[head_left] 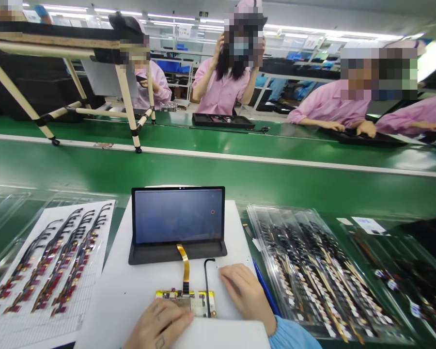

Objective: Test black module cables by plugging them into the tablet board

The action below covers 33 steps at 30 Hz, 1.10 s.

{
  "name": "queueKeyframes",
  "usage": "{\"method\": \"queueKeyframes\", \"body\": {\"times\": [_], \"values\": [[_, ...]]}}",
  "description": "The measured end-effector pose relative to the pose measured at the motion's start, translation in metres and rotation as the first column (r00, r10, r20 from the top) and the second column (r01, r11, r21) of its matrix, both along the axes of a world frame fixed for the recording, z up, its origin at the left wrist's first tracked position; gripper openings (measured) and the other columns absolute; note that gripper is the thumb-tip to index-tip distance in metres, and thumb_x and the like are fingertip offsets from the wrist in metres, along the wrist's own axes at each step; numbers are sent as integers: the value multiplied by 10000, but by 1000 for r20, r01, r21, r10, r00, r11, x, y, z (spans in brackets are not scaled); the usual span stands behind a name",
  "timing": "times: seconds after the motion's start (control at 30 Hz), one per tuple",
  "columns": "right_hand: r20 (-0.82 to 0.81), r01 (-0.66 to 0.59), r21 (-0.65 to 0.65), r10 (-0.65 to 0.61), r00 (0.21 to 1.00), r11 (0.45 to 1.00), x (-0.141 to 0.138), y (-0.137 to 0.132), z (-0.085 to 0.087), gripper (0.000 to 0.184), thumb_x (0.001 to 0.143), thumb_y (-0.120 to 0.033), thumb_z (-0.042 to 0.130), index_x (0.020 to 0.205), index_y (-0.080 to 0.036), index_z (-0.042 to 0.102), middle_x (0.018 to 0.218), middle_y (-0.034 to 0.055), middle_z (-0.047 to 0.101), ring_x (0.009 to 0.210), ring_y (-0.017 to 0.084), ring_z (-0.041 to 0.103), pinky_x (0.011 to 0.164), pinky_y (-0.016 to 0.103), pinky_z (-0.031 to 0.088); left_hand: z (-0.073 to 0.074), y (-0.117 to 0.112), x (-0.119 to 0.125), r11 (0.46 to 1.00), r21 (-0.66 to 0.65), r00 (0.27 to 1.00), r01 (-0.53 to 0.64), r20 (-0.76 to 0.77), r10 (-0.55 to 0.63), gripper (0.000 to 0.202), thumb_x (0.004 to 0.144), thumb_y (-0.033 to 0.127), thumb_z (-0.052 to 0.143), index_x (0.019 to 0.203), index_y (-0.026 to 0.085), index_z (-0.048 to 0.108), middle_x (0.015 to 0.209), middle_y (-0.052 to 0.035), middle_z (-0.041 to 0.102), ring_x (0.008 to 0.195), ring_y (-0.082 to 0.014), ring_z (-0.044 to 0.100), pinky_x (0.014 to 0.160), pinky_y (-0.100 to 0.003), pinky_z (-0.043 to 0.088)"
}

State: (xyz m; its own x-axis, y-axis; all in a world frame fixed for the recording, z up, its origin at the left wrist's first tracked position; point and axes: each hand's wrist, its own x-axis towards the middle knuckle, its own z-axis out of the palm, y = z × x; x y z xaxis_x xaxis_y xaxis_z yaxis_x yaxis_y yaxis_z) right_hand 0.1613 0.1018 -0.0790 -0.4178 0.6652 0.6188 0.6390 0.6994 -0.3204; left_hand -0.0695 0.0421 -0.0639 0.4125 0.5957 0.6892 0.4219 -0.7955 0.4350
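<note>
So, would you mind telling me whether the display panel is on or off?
On: the display panel glows blue, with a small red circle.

No wording can be read anywhere: the white card (369, 225) and the smaller slip (344, 221) beside it, at the edge of the plastic tray (262, 213), carry print too small to make out, as do the notices (184, 31) on the far shelves. The circuit board (203, 303) has markings too tiny to resolve, and the red tags (14, 293) on the cables lying on the paper sheet (103, 211) show no legible characters. The dark tablet screen (174, 215) shows only a small red ring (212, 212), with no text.
</note>
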Motion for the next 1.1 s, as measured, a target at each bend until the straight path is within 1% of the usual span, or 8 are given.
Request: {"method": "queueKeyframes", "body": {"times": [0.2,0.37,0.5,0.57,0.63,0.73,0.97,1.1], "values": [[53,78,8,-79,996,997,-5,4,-1,139,910,-166,416,951,-160,548,698,9,574,648,103,533,605,215,449,-2,0,-2,1000,-16,999,11,-31,-11,480,969,368,272,1369,128,389,866,-94,657,790,-138,615,745,-253,494],[139,135,62,-143,980,989,-15,10,-3,200,912,-181,409,818,-153,583,650,16,538,599,112,509,572,238,404,-3,1,-3,1000,10,999,-10,-49,11,500,968,394,241,1373,141,387,872,-83,656,817,-134,615,761,-240,487],[170,167,118,-186,968,979,-18,12,-5,240,908,-129,383,780,-149,586,674,22,546,511,88,453,490,242,334,-3,0,-2,1000,24,999,-7,-33,8,496,965,391,263,1379,142,381,875,-82,658,825,-133,613,765,-235,488],[173,147,143,-170,970,979,-17,12,-4,252,904,-100,365,786,-147,582,730,37,573,540,89,471,507,237,349,-3,-1,-2,1000,16,1000,-7,-22,7,497,962,391,278,1384,144,372,876,-82,656,825,-135,612,766,-237,490],[159,103,153,-127,979,983,-16,12,-4,241,903,-92,360,793,-147,568,771,46,593,624,103,517,573,229,395,-3,-2,-3,1000,9,1000,-5,-18,5,501,961,393,276,1385,145,372,874,-86,653,821,-137,612,762,-238,492],[114,42,137,-57,992,990,-13,9,-4,180,898,-94,386,810,-150,533,767,34,600,687,114,536,633,234,429,-5,-3,-4,1000,7,1000,-1,-12,1,501,960,398,270,1377,144,385,879,-89,651,819,-135,611,763,-235,491],[-11,15,92,-14,1000,996,-3,-3,-16,162,906,-97,368,854,-154,510,748,27,596,679,108,527,609,238,441,-7,-3,-3,1000,14,1000,-2,0,2,431,975,337,297,1321,122,439,896,-91,656,831,-138,609,762,-254,484],[-31,-10,57,12,999,998,-1,-2,-16,148,891,-98,406,853,-171,529,762,16,611,689,105,543,622,229,465,-9,-2,-3,999,40,1000,0,-4,0,415,982,325,279,1271,101,475,900,-90,658,849,-133,603,767,-249,477]]}}
